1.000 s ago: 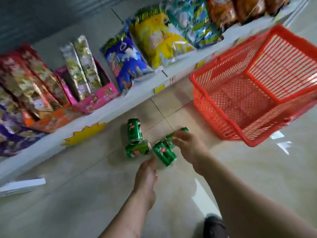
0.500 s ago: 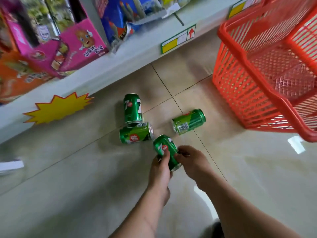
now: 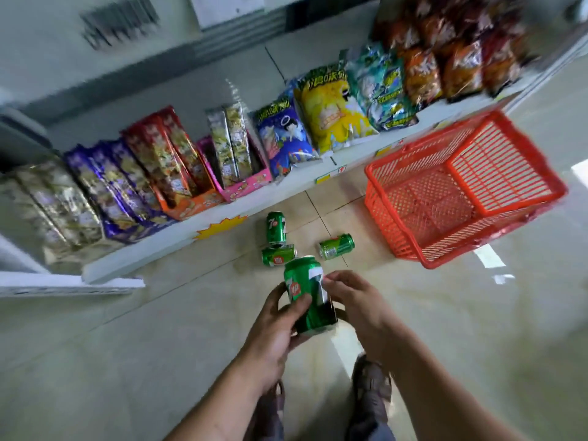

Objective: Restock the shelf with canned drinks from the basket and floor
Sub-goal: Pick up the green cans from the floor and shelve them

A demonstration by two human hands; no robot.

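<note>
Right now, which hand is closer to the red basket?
Right. The right hand holds the green can from the side facing the red basket, which sits up and to its right. The left hand grips the can's far side, farther off.

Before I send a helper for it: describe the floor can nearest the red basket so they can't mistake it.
Find the red basket on the tiled floor below the snack shelf. Just left of it lies a green can on its side. It lies alone, while the two other floor cans touch each other further left.
</note>
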